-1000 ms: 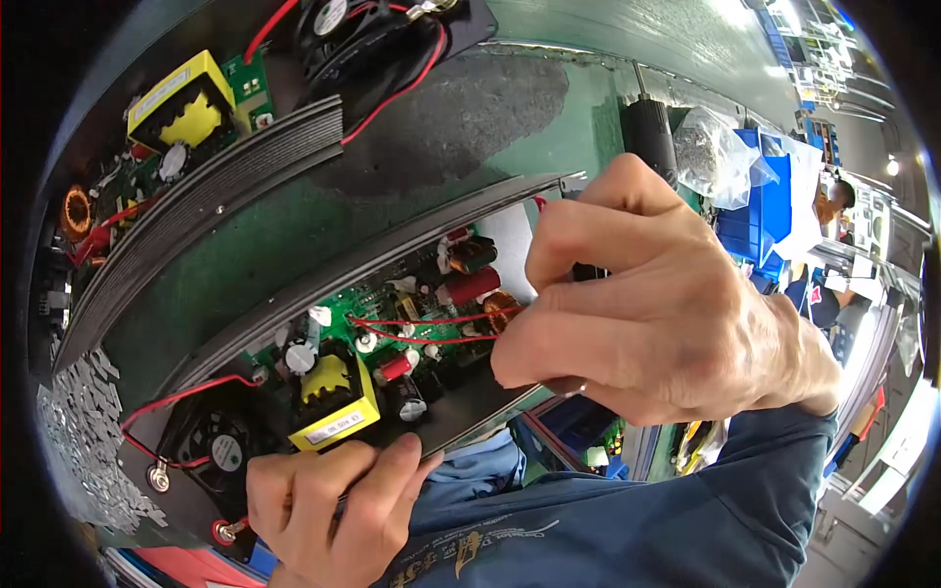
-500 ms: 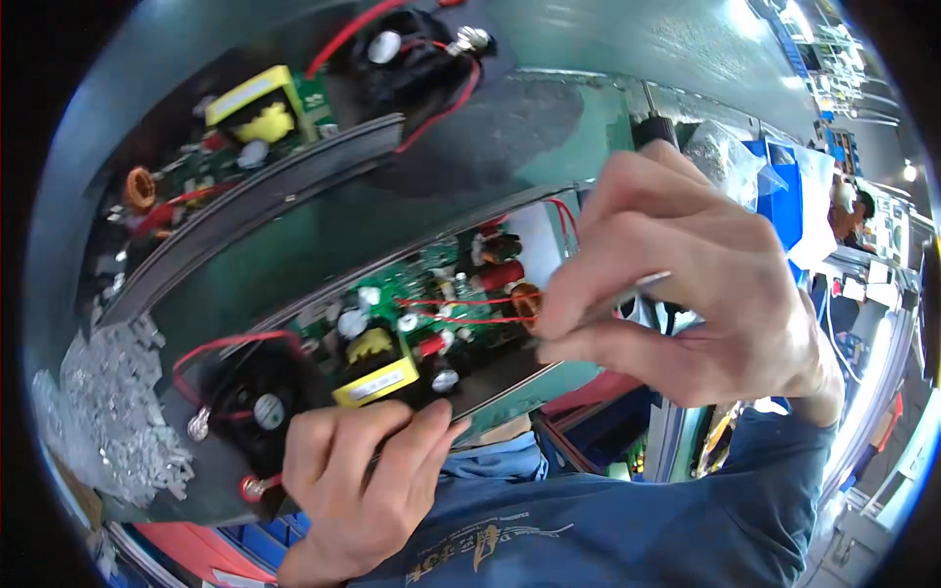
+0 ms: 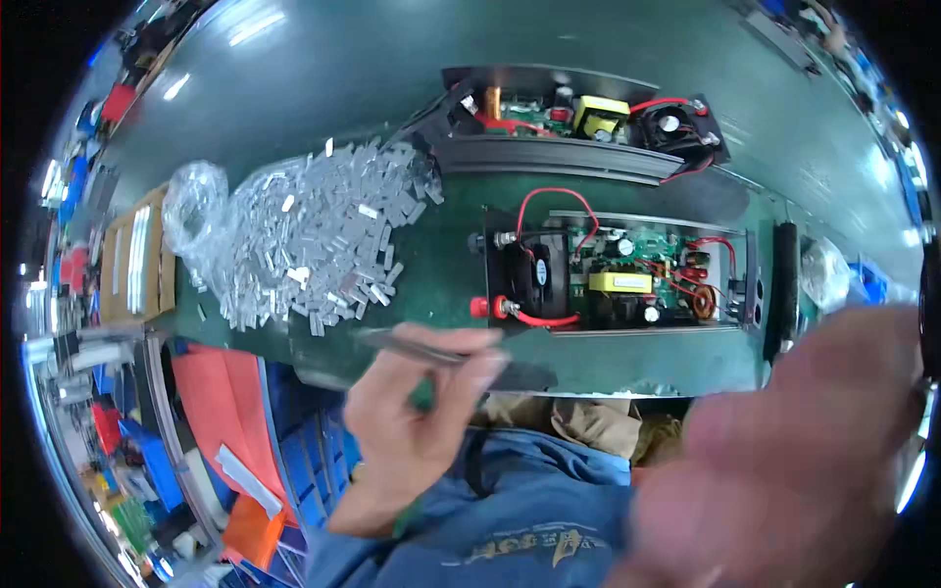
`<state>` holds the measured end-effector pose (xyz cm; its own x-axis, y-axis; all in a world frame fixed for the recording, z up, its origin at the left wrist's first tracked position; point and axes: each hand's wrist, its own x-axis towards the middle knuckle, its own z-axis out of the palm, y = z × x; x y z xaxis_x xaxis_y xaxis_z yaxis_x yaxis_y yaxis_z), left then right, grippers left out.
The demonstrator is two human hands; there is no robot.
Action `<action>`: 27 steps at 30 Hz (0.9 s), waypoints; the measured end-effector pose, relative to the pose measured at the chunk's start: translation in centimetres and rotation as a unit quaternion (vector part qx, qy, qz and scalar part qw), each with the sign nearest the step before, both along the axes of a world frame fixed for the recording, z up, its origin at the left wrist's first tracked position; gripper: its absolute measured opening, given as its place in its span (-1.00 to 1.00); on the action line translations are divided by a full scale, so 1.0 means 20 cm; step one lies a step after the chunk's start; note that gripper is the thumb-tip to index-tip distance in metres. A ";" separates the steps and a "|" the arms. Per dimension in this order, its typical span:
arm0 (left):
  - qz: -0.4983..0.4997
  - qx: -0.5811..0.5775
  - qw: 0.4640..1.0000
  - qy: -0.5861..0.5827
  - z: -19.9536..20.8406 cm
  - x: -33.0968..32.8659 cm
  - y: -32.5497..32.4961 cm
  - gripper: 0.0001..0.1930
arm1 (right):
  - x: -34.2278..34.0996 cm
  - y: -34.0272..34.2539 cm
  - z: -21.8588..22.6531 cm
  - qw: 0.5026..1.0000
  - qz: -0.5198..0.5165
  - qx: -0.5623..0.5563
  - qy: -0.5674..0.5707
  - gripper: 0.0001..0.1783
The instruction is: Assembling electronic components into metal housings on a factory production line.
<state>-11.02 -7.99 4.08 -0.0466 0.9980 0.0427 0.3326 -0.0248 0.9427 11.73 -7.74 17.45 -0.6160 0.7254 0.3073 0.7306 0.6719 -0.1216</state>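
Note:
My left hand [image 3: 417, 421] is closed around a slim grey metal tool [image 3: 417, 346], pinched between thumb and fingers. Motion blur hides its exact kind. Just beyond and to the right lies an open power inverter [image 3: 642, 330], with a green circuit board, a yellow transformer [image 3: 619, 283], a black fan [image 3: 541, 276] and red wires. A red terminal [image 3: 479, 308] sticks out of its left end, nearest my left hand. My right hand [image 3: 784, 451] is large and smeared at the lower right, apart from the inverter; its fingers cannot be made out.
Small silver metal pieces [image 3: 314, 235] spill from a clear plastic bag [image 3: 194, 206] at the left. A second open inverter [image 3: 559, 152] lies farther back. Beside the near unit's right end is a black rod-like thing [image 3: 784, 284]. A cardboard box [image 3: 137, 257] stands at far left.
The view has swung, so the inverters and silver pieces appear farther right. My right hand has left the near inverter's wires. The left hand has come off its edge and holds a slim tool.

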 end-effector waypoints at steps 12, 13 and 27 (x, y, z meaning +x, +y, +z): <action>0.229 -0.124 0.885 -0.385 -0.30 -0.48 -0.27 -0.71 | -0.91 0.26 -0.31 0.858 0.244 0.248 0.378 -0.71; 0.288 -0.224 0.925 -0.101 -0.25 -0.29 -0.27 -0.76 | -0.82 0.21 -0.40 0.853 0.270 0.213 0.393 -0.72; 0.152 -0.024 0.975 -0.160 -0.25 -0.46 -0.35 -0.78 | -0.84 0.67 -0.81 0.963 0.167 -0.167 -0.129 -0.90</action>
